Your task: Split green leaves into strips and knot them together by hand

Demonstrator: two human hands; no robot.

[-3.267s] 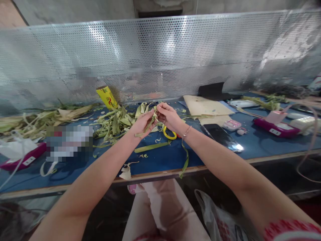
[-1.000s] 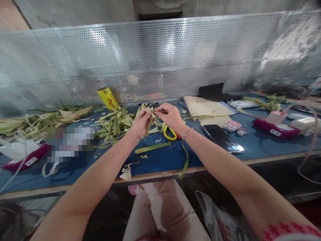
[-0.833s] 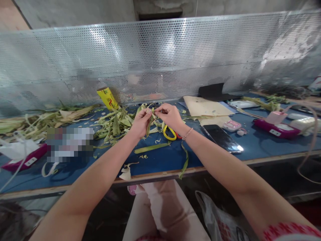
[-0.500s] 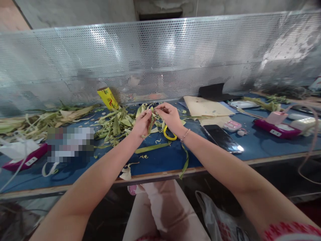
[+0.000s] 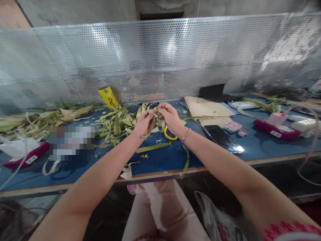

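Note:
My left hand (image 5: 144,124) is closed around a small bunch of green plant strips (image 5: 152,125), whose ends hang below the fingers. Close against it, my right hand (image 5: 170,117) pinches the upper part of the same bunch. The exact finger contact is partly hidden. Beneath my right wrist lies a yellow ring (image 5: 170,135), possibly a scissor handle or tape roll. To the left of my hands is a heap of green knotted leaf pieces (image 5: 117,124). A long flat green leaf strip (image 5: 152,147) lies nearer the table's front edge.
Long dry leaves (image 5: 72,113) lie at the left, near a magenta box (image 5: 27,159). A yellow carton (image 5: 109,97) stands before a perforated metal screen (image 5: 160,60). To the right are a phone (image 5: 223,139), a pink case (image 5: 232,126), brown paper (image 5: 208,107) and another magenta box (image 5: 277,130).
My right fingers have shifted slightly and curled closer to the left hand around the bunch. The left hand stays in nearly the same place; the table items look unmoved.

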